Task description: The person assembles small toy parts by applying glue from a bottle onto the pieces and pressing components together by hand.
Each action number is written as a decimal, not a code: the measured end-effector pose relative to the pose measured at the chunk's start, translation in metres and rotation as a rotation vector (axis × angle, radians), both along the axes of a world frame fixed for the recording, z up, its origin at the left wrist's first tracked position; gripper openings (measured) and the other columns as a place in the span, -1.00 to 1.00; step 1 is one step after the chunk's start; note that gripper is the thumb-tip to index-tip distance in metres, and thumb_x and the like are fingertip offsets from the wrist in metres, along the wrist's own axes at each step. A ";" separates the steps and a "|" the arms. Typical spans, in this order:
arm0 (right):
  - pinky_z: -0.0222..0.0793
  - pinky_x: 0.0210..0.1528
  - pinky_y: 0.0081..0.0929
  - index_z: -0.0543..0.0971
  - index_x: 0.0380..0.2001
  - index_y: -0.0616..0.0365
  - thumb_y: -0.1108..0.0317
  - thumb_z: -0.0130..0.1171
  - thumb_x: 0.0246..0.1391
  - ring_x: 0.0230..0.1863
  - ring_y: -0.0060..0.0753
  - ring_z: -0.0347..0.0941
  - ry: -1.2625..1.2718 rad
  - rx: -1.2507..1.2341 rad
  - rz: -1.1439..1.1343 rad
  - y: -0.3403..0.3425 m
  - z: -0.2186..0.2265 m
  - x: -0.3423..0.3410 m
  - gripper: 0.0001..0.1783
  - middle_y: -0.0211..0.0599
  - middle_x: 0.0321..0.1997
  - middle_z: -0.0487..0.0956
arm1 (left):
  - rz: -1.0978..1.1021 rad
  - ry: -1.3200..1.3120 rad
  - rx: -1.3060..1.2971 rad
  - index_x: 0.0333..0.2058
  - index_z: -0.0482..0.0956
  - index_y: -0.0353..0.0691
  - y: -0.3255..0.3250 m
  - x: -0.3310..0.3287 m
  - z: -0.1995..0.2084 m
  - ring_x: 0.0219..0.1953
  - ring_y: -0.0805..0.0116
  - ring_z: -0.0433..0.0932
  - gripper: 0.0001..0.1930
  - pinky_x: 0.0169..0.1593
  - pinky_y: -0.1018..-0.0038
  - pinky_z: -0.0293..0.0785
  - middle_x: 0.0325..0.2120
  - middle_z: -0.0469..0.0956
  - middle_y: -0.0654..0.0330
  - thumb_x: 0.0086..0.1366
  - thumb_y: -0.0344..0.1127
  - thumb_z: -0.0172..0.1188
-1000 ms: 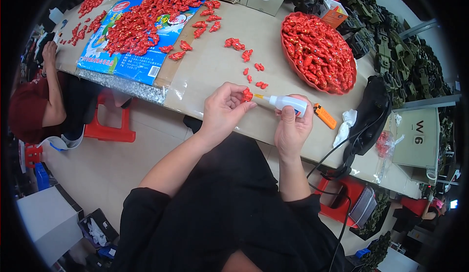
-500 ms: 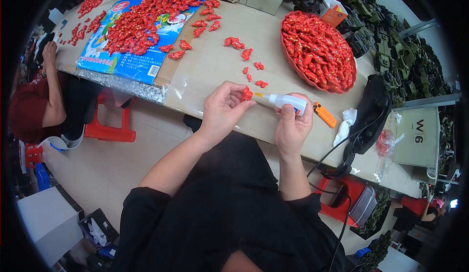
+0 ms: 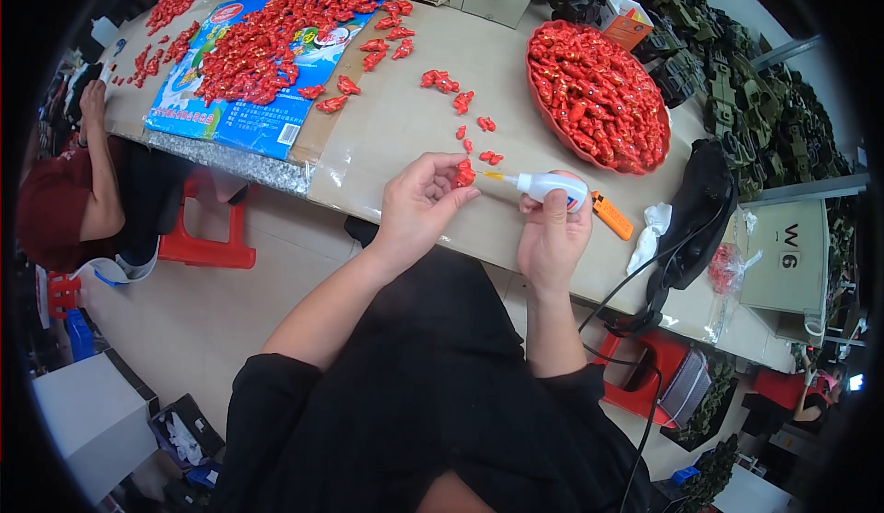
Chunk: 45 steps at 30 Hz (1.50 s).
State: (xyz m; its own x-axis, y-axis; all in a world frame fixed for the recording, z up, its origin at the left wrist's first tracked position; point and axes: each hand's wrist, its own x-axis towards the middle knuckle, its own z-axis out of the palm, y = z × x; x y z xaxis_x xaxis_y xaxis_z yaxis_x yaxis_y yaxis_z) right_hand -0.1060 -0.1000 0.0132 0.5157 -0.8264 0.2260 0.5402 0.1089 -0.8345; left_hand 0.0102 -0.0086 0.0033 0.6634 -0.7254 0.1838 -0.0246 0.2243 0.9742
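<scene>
Between the thumb and fingers of my left hand (image 3: 419,202) is a small red plastic figure piece (image 3: 465,174). My right hand (image 3: 554,241) is closed around a white squeeze glue bottle (image 3: 552,187), tilted on its side. Its thin yellowish nozzle (image 3: 495,177) points left at the red piece, with a small gap between tip and piece. Just beyond my hands, a few loose red pieces (image 3: 492,157) lie on the table (image 3: 387,135). An orange utility knife (image 3: 611,215) rests right of my right hand.
A red bowl (image 3: 665,145) heaped with red pieces stands at the right. More pieces (image 3: 249,57) cover a blue printed cardboard sheet (image 3: 221,119) at the left. A black bag (image 3: 695,218) with a cable and crumpled white tissue (image 3: 651,239) lie far right. Another person (image 3: 69,200) sits at the left.
My right hand has drawn the glue bottle slightly to the right, so the nozzle tip sits farther from the red piece. My left hand has hardly moved.
</scene>
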 end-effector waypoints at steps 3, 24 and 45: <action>0.17 -0.37 -0.58 0.32 -0.24 0.22 0.28 -0.01 0.07 -0.42 -0.56 0.25 -0.099 0.164 0.092 -0.005 0.005 0.002 -0.74 -0.33 -0.35 0.38 | -0.070 0.046 -0.022 -0.24 0.36 -0.38 0.002 0.005 0.001 -0.38 0.61 0.38 -0.72 -0.28 0.69 0.35 -0.41 0.44 0.24 0.03 -0.56 0.14; 0.14 -0.40 -0.60 0.35 -0.29 0.20 0.27 -0.01 0.07 -0.48 -0.58 0.22 -0.101 0.121 0.163 0.000 0.013 0.014 -0.77 -0.36 -0.42 0.37 | -0.427 0.412 -0.168 -0.29 0.33 -0.27 0.011 0.030 0.000 -0.40 0.51 0.25 -0.79 -0.21 0.54 0.20 -0.52 0.29 0.30 0.28 -0.25 -0.18; 0.24 -0.37 -0.68 0.30 -0.25 0.21 0.32 0.08 0.01 -0.42 -0.64 0.31 -0.045 0.030 0.071 0.007 0.009 0.023 -0.72 -0.35 -0.38 0.43 | -0.427 0.493 -0.219 -0.28 0.33 -0.30 0.011 0.031 -0.001 -0.42 0.50 0.23 -0.77 -0.24 0.57 0.19 -0.55 0.27 0.31 0.29 -0.24 -0.19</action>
